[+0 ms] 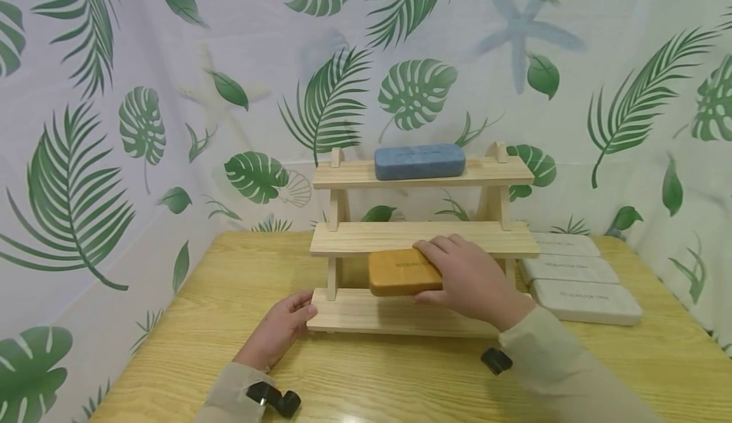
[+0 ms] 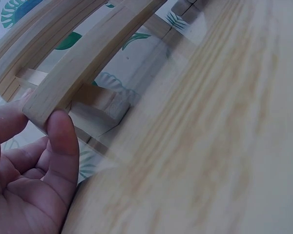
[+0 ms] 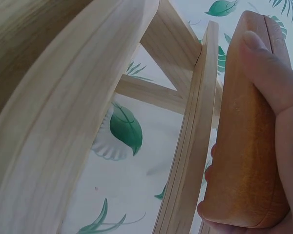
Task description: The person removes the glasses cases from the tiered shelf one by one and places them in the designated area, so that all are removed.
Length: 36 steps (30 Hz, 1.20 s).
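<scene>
A three-tier wooden display stand stands on the table. My left hand pinches the left end of its bottom shelf; in the left wrist view the thumb presses one side of the board's end. My right hand grips the right part of an orange glasses case, held above the bottom shelf and in front of the middle one. In the right wrist view, the thumb lies along one face of the orange case, with fingertips showing at its far edge. A blue glasses case lies on the top shelf.
Three pale grey cases lie in a row on the table, right of the stand. The wooden table reaches back to a leaf-patterned cloth. Small upright pegs rise at the top shelf's ends.
</scene>
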Available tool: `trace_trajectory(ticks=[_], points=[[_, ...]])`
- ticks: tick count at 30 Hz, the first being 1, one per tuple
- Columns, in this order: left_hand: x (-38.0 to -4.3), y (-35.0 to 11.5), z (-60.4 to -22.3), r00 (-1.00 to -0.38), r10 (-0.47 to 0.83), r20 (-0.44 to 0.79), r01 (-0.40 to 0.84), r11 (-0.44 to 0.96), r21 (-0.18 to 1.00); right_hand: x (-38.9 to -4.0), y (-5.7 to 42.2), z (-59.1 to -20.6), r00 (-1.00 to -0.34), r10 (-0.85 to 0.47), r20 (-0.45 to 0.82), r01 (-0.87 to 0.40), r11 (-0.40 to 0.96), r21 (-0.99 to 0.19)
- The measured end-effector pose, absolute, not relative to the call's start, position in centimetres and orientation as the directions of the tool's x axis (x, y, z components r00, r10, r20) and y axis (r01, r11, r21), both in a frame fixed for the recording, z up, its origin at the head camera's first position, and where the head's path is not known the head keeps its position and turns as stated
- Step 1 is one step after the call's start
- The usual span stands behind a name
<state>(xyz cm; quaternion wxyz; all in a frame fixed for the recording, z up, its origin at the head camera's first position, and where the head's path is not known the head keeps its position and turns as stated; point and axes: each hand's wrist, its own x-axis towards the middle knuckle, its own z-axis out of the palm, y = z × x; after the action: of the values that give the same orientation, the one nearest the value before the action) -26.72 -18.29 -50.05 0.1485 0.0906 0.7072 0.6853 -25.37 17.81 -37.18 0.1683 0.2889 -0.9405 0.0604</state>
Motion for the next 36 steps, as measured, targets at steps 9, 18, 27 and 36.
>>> trace_trajectory(ticks=[9,18,27,36], points=[[-26.8,-18.4,-50.1,-0.939,0.333,-0.082,-0.074,0.037,0.997,-24.9,19.6,-37.2,-0.793,-0.501,0.347,-0.541,0.841,-0.021],[-26.8,-18.3,-50.0,-0.937,0.340,-0.078,-0.071,0.035,0.997,-24.5,21.2,-37.7,-0.794,-0.484,0.367,-0.526,0.850,-0.016],[-26.8,-18.3,-50.0,-0.937,0.341,-0.074,-0.066,0.034,0.997,-24.0,22.5,-37.8,-0.812,-0.464,0.354,-0.503,0.864,-0.022],[-26.6,-18.3,-49.9,-0.934,0.348,-0.079,-0.070,0.036,0.997,-23.0,24.3,-37.7,-0.836,-0.428,0.344,-0.466,0.884,-0.032]])
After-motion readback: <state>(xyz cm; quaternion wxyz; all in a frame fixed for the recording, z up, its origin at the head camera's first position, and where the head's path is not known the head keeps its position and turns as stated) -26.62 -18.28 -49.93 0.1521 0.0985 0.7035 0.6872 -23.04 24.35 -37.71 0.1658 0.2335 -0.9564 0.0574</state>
